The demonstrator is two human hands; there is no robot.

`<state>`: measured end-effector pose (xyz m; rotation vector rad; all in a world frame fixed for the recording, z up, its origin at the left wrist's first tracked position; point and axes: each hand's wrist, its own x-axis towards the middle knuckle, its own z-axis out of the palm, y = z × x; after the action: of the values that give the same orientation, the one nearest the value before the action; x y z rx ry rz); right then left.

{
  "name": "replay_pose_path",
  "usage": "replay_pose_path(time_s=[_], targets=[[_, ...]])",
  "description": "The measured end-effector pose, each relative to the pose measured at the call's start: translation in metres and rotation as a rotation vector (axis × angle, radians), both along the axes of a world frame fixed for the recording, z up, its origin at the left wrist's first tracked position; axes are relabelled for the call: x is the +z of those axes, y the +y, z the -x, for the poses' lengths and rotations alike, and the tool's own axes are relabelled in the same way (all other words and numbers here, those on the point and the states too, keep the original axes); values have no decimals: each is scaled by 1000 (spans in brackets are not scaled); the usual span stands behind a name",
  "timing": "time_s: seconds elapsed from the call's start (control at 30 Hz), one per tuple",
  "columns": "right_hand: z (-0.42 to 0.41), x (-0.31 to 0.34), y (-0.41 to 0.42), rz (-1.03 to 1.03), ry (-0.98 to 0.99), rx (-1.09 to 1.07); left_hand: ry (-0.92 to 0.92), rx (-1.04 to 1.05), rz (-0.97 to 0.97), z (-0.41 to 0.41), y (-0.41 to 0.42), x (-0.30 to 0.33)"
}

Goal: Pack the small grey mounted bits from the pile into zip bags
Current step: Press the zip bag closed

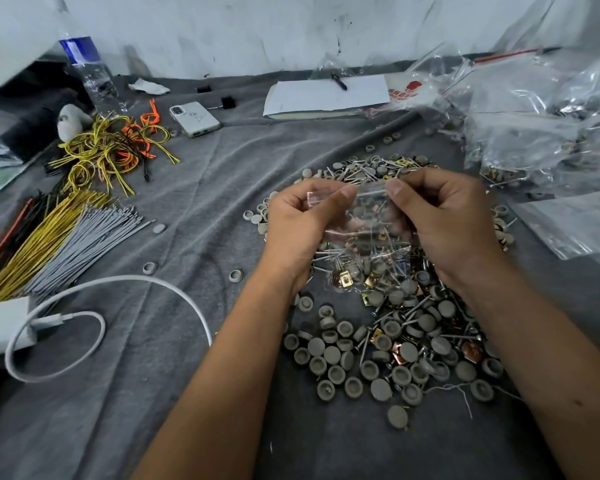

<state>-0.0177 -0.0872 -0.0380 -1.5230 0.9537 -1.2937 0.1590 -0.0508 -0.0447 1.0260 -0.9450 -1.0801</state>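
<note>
A small clear zip bag [368,237] hangs above the pile, partly filled with grey mounted bits, pins and brass clips. My left hand [298,223] pinches the bag's top edge on the left. My right hand [444,216] pinches the same top edge on the right, thumb and forefinger pressed at the zip strip. Beneath both hands the pile of small grey mounted bits [388,348] spreads over the grey cloth [194,393], mixed with metal pins and copper-coloured pieces. The bag's lower part hides some of the pile.
Clear bags [534,126], some filled, lie heaped at the right. Bundles of yellow, grey and orange cable ties [70,233] lie at the left. A white charger cable [111,306], a phone [194,118], a water bottle [90,71] and a notepad with pen [326,93] surround the work area.
</note>
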Motion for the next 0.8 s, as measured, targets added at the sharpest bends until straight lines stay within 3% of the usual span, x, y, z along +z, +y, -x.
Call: replay_pose_path(time_s=[0.8], targets=[[-1,-1,-1,-27,18,130,-158,-28,5,5,-1,-1]])
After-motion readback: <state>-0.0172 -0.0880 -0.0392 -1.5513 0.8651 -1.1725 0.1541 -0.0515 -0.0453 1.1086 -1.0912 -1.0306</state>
